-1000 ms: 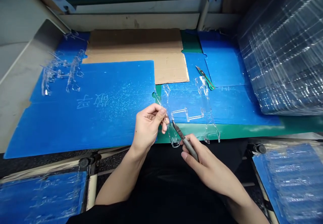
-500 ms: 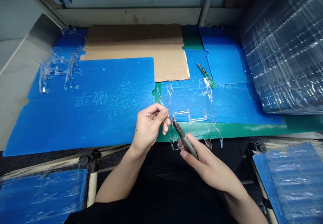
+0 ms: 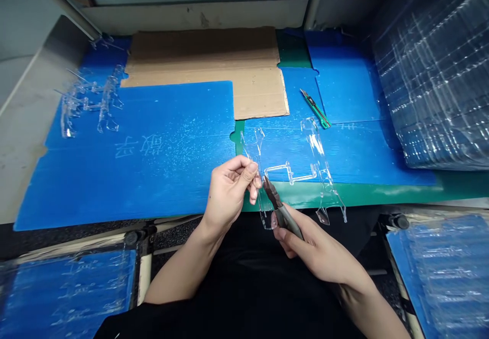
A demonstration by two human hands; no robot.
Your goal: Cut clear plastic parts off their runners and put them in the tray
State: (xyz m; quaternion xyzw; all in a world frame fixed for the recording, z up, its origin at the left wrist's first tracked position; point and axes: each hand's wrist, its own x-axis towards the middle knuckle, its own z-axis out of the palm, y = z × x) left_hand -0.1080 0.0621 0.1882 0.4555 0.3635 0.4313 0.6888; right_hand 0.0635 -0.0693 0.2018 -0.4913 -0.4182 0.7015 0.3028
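My left hand (image 3: 231, 189) pinches the left side of a clear plastic moulding (image 3: 320, 148) between thumb and fingers. The moulding has two long side pieces joined by a thin stepped runner (image 3: 292, 173), and it is held over the front edge of the table. In my right hand (image 3: 301, 234) are grey-handled cutting pliers (image 3: 286, 219). Their dark jaws lie against the runner's left end, close to my left fingertips. Whether the jaws have closed through the plastic I cannot tell.
A green utility knife (image 3: 315, 109) lies behind the moulding. More clear mouldings (image 3: 89, 105) rest at the left on the blue sheet (image 3: 171, 176). Brown cardboard (image 3: 260, 92) is at the back, and tall stacked clear trays (image 3: 439, 94) stand at the right. Further clear trays flank me below.
The pliers and moulding have shifted very slightly right, and the moulding's right side has tilted a little. Both hands keep their holds. The camera view has moved a bit.
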